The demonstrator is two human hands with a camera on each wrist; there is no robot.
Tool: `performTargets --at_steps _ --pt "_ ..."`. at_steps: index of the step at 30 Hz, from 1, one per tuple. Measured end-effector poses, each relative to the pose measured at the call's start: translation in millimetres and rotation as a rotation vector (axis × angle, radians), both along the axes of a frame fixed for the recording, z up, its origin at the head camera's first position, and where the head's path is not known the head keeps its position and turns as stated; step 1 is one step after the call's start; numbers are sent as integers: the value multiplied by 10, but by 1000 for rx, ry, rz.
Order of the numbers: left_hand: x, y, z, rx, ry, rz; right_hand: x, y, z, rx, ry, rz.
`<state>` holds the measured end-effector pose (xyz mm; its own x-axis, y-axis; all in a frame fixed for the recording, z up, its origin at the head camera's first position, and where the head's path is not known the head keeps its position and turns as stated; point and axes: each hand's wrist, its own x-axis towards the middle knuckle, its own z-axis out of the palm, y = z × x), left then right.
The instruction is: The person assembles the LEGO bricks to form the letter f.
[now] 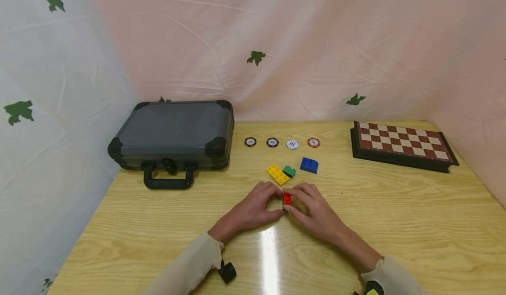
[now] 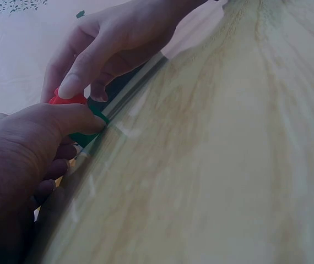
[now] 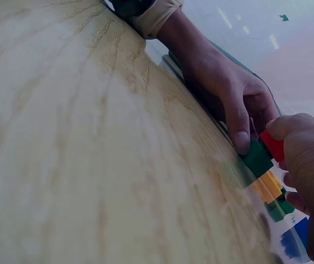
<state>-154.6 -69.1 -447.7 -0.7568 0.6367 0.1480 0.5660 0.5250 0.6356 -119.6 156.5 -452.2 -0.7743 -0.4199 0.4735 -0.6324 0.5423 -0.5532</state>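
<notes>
At the middle of the table my left hand (image 1: 257,207) and right hand (image 1: 316,209) meet fingertip to fingertip. A red toy brick (image 1: 287,199) is pinched between my right thumb and fingers. With thumb and fingers, my left hand holds a green toy brick (image 3: 256,159) low at the tabletop; it is mostly hidden in the head view. The red brick sits right at the top of the green one, overlapping it in both wrist views. Just beyond my hands lie a yellow brick (image 1: 278,174), a second green brick (image 1: 289,171) with a rounded shape, and a blue brick (image 1: 309,165).
Several poker chips, among them a black one (image 1: 250,142) and a red one (image 1: 313,142), line the back of the wooden table (image 1: 158,251). A grey case (image 1: 174,130) with its handle forward stands back left. Back right is a checkered game board (image 1: 403,143).
</notes>
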Motion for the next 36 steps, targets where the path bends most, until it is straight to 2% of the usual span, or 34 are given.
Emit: performTargets --at_steps 5,21,36 --pt "0 -2 4 -2 0 -1 -1 -5 8 -2 -9 -2" --pt "-10 -3 -23 -3 -10 -1 -10 -1 74 -23 -129 -18" --pt "-10 -7 -20 -9 -10 4 -47 3 84 -75 -148 33"
